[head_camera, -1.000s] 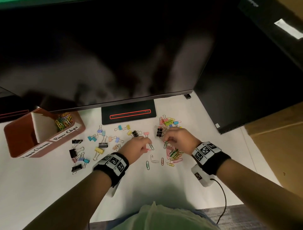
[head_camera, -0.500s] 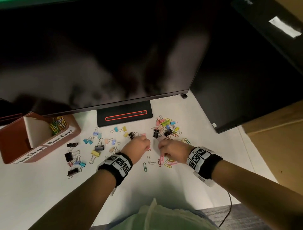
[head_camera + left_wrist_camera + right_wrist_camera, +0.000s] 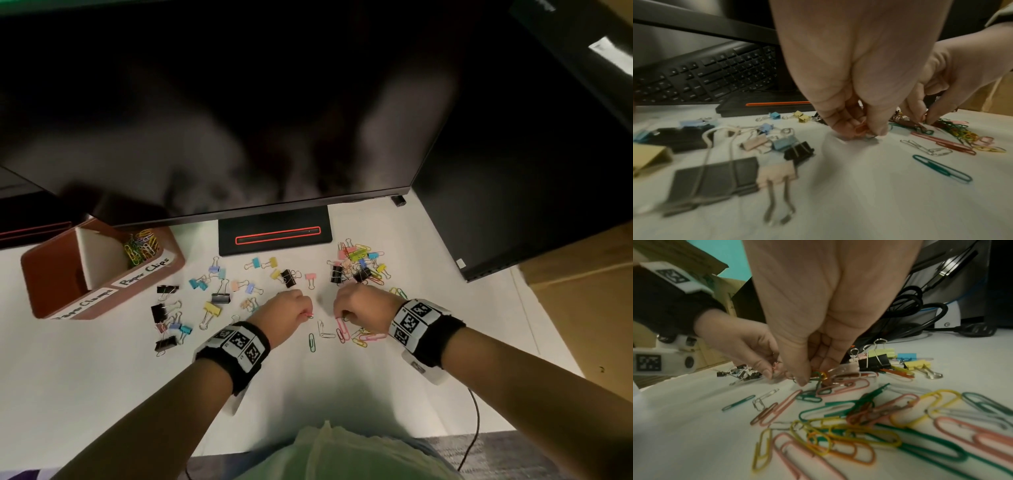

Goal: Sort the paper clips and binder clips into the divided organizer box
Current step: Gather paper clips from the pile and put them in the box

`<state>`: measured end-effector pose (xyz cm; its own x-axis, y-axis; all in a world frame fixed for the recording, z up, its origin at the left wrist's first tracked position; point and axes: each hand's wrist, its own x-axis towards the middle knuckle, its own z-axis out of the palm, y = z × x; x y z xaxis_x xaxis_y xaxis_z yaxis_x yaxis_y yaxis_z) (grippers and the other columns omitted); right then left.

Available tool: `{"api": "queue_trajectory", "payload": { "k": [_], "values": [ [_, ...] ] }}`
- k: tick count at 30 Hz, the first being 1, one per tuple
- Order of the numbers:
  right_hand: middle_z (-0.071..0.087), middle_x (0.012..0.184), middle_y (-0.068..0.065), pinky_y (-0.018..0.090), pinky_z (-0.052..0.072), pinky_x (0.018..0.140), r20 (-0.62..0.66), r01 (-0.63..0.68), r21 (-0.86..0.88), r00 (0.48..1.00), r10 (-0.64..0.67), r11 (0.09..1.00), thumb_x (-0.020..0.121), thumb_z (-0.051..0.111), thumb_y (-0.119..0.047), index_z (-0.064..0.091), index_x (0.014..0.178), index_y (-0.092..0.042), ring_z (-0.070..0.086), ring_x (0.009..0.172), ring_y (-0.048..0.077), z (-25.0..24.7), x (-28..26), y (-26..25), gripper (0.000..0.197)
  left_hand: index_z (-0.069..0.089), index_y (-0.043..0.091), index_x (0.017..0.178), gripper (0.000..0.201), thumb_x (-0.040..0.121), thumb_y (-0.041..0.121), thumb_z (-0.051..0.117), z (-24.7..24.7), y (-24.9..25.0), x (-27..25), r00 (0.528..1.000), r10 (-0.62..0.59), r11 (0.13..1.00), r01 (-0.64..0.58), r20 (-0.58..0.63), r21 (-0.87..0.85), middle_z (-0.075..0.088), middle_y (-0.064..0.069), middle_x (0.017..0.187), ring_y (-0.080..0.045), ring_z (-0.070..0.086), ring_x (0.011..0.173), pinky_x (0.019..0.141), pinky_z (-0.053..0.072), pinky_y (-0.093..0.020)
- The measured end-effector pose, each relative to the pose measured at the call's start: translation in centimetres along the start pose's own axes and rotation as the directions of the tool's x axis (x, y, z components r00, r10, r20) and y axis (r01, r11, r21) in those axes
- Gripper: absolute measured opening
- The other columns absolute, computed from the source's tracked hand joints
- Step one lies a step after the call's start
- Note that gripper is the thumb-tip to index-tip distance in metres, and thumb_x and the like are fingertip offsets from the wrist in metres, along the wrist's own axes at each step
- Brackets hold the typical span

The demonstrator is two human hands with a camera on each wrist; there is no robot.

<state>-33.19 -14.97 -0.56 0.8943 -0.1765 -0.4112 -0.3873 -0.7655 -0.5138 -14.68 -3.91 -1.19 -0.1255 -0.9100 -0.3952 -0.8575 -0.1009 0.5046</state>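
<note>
**Both hands down among the clips**

The left hand (image 3: 286, 310) pinches a small bunch of paper clips (image 3: 863, 129), a pink one showing between thumb and curled fingers, with its fingertips down on the white table (image 3: 85, 377). The right hand (image 3: 363, 308) is just beside it, thumb and forefinger closed on a few coloured paper clips (image 3: 819, 375) at the table surface.

Between and below the two hands lie loose clips: a green paper clip (image 3: 311, 342), a silver one and some pink ones, with a denser heap of paper clips (image 3: 869, 426) under the right wrist. Binder clips (image 3: 219, 298), black and pastel, are scattered to the left of the left hand, and another cluster (image 3: 358, 262) sits beyond the right hand.

The brown organizer box (image 3: 51, 274) stands well to the left, near the monitor (image 3: 239, 120). Its compartment labelled "Paper Clips" already holds a bundle of coloured clips (image 3: 142, 246).
</note>
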Motion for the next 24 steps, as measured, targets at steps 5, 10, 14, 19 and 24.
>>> {"api": "queue_trajectory", "payload": {
  "k": [5,10,14,19,24],
  "values": [
    [0.057,0.116,0.008,0.034,0.049,0.085,0.073,0.071,-0.003,0.995,-0.071,0.997,0.085,0.049,0.003,0.068,0.102,-0.009,0.058,0.099,0.026,1.1,-1.1,-0.6,0.028,0.057,0.020,0.116,0.023,0.094,0.022,0.048,0.9,0.0,-2.6,0.987,0.150,0.989,-0.149,0.060,-0.015,0.059,-0.001,0.103,-0.014,0.051,0.098,0.086,0.041,-0.026],
    [0.054,0.120,0.009,0.036,0.048,0.086,0.089,0.081,-0.037,0.993,-0.077,0.996,0.085,0.048,0.003,0.068,0.099,-0.009,0.055,0.103,0.028,2.0,-0.9,-0.5,0.028,0.054,0.018,0.125,0.031,0.095,0.019,0.046,2.0,1.0,-2.5,0.980,0.155,0.980,-0.169,0.126,0.109,0.057,-0.007,0.109,-0.022,0.051,0.106,0.090,0.043,-0.033],
    [0.062,0.106,0.011,0.040,0.048,0.086,0.046,0.055,-0.051,0.998,-0.053,0.997,0.087,0.048,0.002,0.067,0.101,-0.008,0.057,0.099,0.029,1.8,-0.4,-0.7,0.026,0.064,0.011,0.107,0.021,0.093,0.018,0.050,2.2,1.4,-1.4,0.995,0.096,0.993,-0.099,0.039,0.058,0.057,-0.008,0.102,-0.023,0.054,0.098,0.086,0.043,-0.030],
    [0.065,0.101,0.008,0.037,0.049,0.085,0.045,-0.017,-0.062,0.999,0.020,0.998,0.088,0.048,-0.001,0.067,0.100,-0.010,0.057,0.097,0.025,1.5,0.1,-1.1,0.023,0.063,0.007,0.104,0.019,0.092,0.017,0.052,1.7,0.8,-1.0,1.000,-0.001,1.000,0.001,0.005,0.017,0.050,-0.007,0.106,-0.020,0.053,0.094,0.086,0.040,-0.024],
    [0.062,0.104,0.010,0.036,0.050,0.086,0.089,-0.079,-0.086,0.992,0.086,0.993,0.088,0.047,0.002,0.062,0.106,-0.011,0.056,0.098,0.026,1.3,0.6,-1.4,0.027,0.057,0.007,0.101,0.015,0.093,0.017,0.049,0.8,0.1,-1.4,0.996,-0.086,0.995,0.087,-0.010,0.055,0.055,-0.008,0.101,-0.022,0.053,0.094,0.080,0.040,-0.027]
  ]
}}
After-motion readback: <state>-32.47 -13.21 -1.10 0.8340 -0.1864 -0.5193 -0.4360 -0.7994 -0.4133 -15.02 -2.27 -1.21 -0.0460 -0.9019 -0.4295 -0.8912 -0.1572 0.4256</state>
